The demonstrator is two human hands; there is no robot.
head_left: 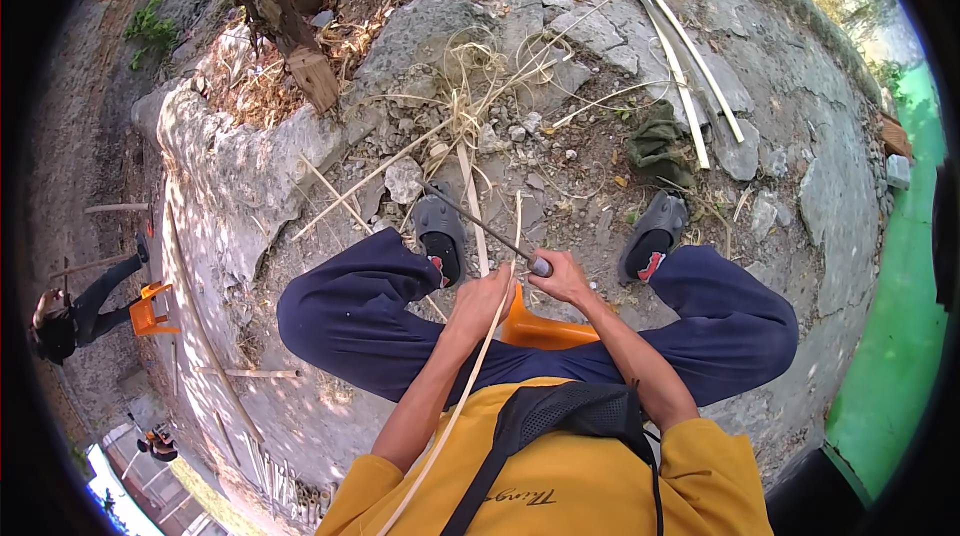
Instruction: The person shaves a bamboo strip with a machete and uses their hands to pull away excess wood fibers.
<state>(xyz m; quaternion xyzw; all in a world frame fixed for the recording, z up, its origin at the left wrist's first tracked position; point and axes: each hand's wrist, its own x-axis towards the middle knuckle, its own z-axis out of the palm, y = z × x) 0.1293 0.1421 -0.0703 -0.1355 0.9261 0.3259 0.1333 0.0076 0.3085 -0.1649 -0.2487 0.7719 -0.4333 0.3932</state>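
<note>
My left hand (484, 304) is closed round a thin pale strip, apparently split bamboo (462, 398). One end sticks up past the fingers, and the long tail runs down over my yellow shirt. My right hand (563, 279) grips a knife by its grey handle (540, 266). Its narrow dark blade (478, 223) points up and left, passing in front of my left hand and crossing near the strip's upper end. Both hands are close together above an orange stool (545, 330) between my knees.
Curly shavings and strips (468, 106) lie tangled on the rocky ground ahead. Long pale slats (690, 86) rest at the far right, near a dark green cloth (657, 148). A tree trunk (270, 16) stands far left. Another person (75, 321) is at the left by an orange chair (150, 311).
</note>
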